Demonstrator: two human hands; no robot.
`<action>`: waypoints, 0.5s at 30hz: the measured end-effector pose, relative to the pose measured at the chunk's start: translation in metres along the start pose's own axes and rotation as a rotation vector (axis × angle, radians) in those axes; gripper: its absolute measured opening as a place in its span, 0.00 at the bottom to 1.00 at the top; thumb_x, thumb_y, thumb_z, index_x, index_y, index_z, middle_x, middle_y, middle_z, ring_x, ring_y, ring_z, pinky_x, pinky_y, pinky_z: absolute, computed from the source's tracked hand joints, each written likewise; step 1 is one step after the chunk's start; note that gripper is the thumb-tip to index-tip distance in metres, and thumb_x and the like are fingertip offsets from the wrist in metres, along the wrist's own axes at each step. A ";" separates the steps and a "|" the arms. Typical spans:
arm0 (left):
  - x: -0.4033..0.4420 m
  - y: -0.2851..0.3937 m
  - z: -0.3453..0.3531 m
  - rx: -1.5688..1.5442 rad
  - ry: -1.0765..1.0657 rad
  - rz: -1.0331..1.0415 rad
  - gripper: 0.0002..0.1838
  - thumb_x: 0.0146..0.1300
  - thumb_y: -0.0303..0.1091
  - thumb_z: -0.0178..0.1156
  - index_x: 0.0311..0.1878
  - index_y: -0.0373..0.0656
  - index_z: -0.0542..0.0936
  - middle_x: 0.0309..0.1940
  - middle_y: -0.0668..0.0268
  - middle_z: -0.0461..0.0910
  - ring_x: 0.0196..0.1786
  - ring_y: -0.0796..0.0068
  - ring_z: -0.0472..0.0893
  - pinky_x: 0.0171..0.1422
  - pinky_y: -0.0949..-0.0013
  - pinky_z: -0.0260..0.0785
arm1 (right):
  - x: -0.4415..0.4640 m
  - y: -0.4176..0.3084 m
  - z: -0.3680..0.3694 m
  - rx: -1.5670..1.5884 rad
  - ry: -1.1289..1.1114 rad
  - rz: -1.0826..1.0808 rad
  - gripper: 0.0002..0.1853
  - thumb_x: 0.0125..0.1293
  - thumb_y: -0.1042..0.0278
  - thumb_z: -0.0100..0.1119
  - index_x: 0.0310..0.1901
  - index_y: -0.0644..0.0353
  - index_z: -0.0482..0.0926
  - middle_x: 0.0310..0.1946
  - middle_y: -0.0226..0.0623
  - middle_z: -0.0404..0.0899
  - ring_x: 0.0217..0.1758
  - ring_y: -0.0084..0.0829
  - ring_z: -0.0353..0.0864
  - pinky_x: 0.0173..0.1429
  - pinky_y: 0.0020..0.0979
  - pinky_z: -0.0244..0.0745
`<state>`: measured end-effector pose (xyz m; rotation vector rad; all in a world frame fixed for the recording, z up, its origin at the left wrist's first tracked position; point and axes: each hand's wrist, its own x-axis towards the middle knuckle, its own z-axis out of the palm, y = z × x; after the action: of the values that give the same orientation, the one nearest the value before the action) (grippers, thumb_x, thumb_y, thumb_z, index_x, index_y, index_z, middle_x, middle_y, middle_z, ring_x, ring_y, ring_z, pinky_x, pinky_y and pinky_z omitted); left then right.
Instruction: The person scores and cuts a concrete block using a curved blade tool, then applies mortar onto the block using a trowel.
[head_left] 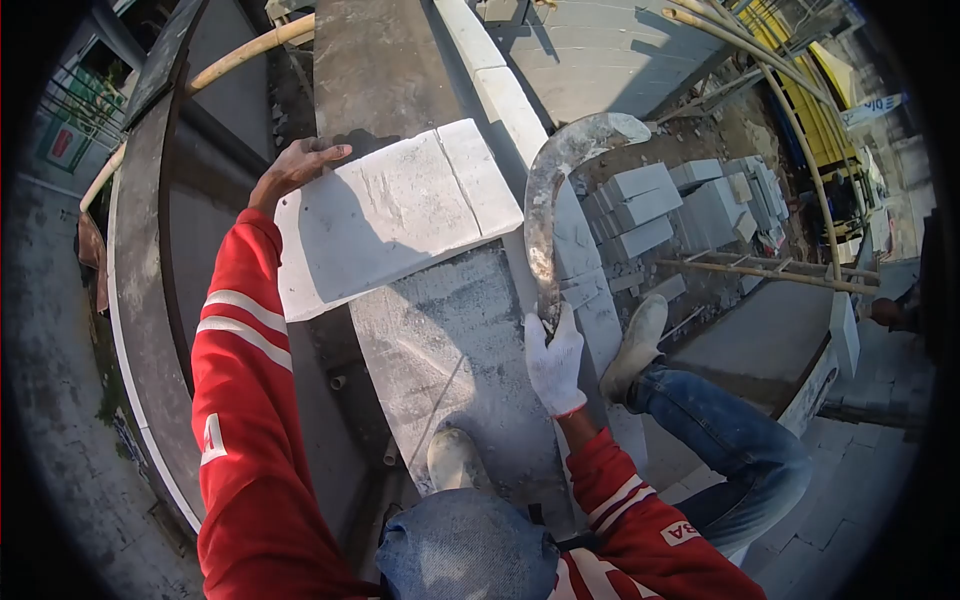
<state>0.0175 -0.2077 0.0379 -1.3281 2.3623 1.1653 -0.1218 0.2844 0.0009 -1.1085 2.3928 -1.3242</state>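
A white aerated concrete block [385,215] lies across the plank, with a straight groove or cut near its right end. My bare left hand [300,168] grips the block's far left corner, its fingers over the edge. In my right hand [555,362], which wears a white glove, is the handle of a sickle [543,200]. Its worn, curved blade points away from me and hooks to the right, just beside the block's right end. The gloved fingers are closed around the handle.
My boots stand on a dusty plank [450,340] and beside a low row of white blocks [500,95]. Cut blocks [640,205] are stacked lower down on the right, near a bamboo ladder [770,270]. A dark panel wall [150,250] runs along the left, with bamboo poles [250,52] behind it.
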 end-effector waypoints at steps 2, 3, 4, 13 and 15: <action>0.022 -0.030 -0.008 -0.032 -0.141 -0.133 0.59 0.47 0.79 0.68 0.73 0.41 0.73 0.63 0.44 0.79 0.68 0.50 0.77 0.74 0.50 0.65 | 0.006 -0.013 -0.010 0.083 0.024 0.116 0.15 0.71 0.66 0.61 0.48 0.71 0.72 0.26 0.56 0.78 0.30 0.59 0.83 0.30 0.46 0.72; 0.022 -0.032 -0.011 -0.067 -0.279 -0.274 0.62 0.44 0.78 0.70 0.74 0.41 0.72 0.68 0.45 0.75 0.73 0.51 0.73 0.76 0.50 0.62 | 0.008 -0.017 -0.012 0.168 0.040 0.231 0.16 0.71 0.66 0.61 0.48 0.72 0.72 0.24 0.55 0.78 0.30 0.60 0.83 0.31 0.46 0.73; 0.023 -0.034 -0.011 -0.061 -0.280 -0.280 0.62 0.44 0.78 0.70 0.74 0.41 0.72 0.68 0.45 0.75 0.73 0.51 0.73 0.76 0.50 0.62 | 0.005 -0.009 -0.013 0.104 0.022 0.246 0.15 0.71 0.66 0.61 0.47 0.73 0.72 0.25 0.54 0.79 0.28 0.55 0.83 0.32 0.44 0.75; -0.039 -0.016 0.002 0.011 -0.394 -0.334 0.69 0.38 0.58 0.82 0.84 0.55 0.55 0.78 0.51 0.64 0.78 0.47 0.64 0.82 0.45 0.51 | -0.008 0.016 -0.025 0.120 0.040 0.361 0.16 0.71 0.67 0.59 0.50 0.74 0.73 0.30 0.55 0.81 0.34 0.49 0.87 0.38 0.41 0.77; -0.067 -0.015 0.002 -0.192 -0.530 -0.260 0.61 0.40 0.53 0.82 0.79 0.47 0.64 0.71 0.51 0.72 0.73 0.50 0.71 0.78 0.48 0.59 | -0.015 0.016 -0.026 0.123 0.022 0.404 0.16 0.71 0.66 0.58 0.49 0.73 0.73 0.29 0.55 0.81 0.34 0.52 0.86 0.38 0.43 0.76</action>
<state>0.0675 -0.1677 0.0619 -1.1513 1.6920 1.4669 -0.1322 0.3162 0.0007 -0.5401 2.3467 -1.3192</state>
